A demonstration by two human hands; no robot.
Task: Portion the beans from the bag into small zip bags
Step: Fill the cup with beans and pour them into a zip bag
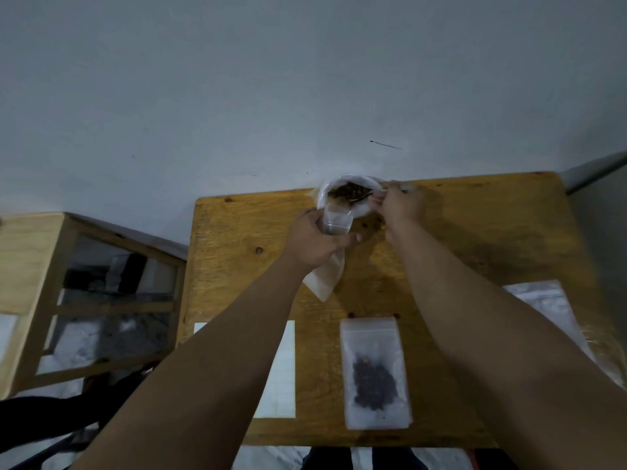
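The left hand (319, 240) is curled round the upper part of a small empty zip bag (327, 278), just above the centre of the frame. The mouth of that bag is held up against the rim of the bean bag (359, 212), and its limp lower end hangs below the fist toward the counter (492, 232). The right hand (402, 205) is closed in a pinch on the right-hand lip of the bean bag, whose opening is turned toward the camera so that the dark beans (347, 191) are seen inside. Whether the bean bag rests on the counter cannot be told.

Both bags are judged to be thin, soft film, light and slippery, with no stiffness of their own. The small one is best gripped near its zip strip, so that the mouth is kept open. The bean bag is judged heavier, with a load that shifts, and it is best taken at the rim and tilted gently.

Lower in the frame, right of centre, a filled zip bag (375, 371) lies flat on the counter, near a white sheet (281, 368).
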